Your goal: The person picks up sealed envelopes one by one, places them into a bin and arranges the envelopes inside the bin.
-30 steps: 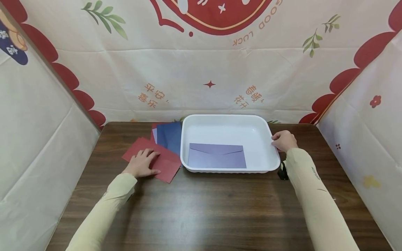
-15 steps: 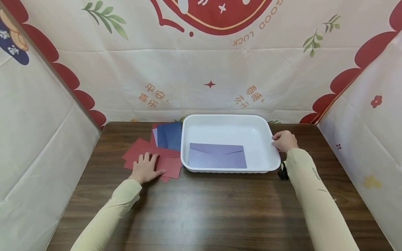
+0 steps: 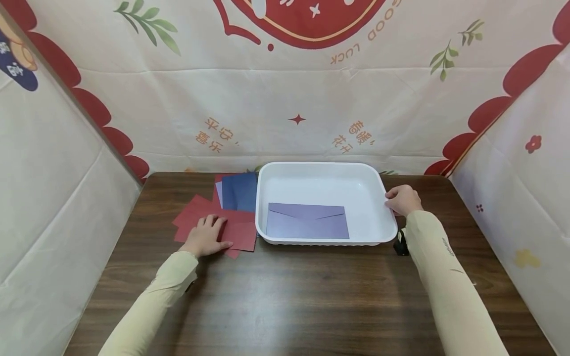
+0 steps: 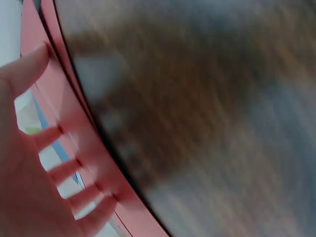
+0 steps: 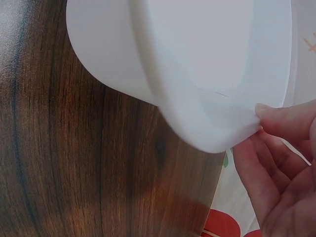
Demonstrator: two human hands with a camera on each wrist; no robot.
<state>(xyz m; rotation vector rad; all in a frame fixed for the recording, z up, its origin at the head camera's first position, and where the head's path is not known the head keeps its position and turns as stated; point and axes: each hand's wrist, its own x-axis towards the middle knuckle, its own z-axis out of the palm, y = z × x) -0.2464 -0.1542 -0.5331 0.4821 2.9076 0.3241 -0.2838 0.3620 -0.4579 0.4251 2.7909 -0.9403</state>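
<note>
My left hand (image 3: 204, 240) lies with spread fingers on a red envelope (image 3: 242, 232), which overlaps another red envelope (image 3: 192, 210) to the left of the tray. In the left wrist view the fingertips and thumb press on the red paper (image 4: 88, 136). My right hand (image 3: 404, 200) pinches the right rim of a white plastic tray (image 3: 391, 217); in the right wrist view the thumb is on the inner side and the fingers (image 5: 252, 173) are beneath the rim. A purple envelope (image 3: 307, 225), flap side up, lies in the front left of the tray.
Behind the red envelopes lies a dark blue envelope (image 3: 239, 190), with a lilac corner (image 3: 219, 193) and more red paper showing at its left. The tray's left edge meets this pile. A printed cloth (image 3: 285, 94) hangs behind the brown wooden table (image 3: 311, 296).
My left hand has shifted slightly toward the right and front. The top red envelope has turned from slanted to nearly level, uncovering more of the red one beneath. My right hand and the tray stay put.
</note>
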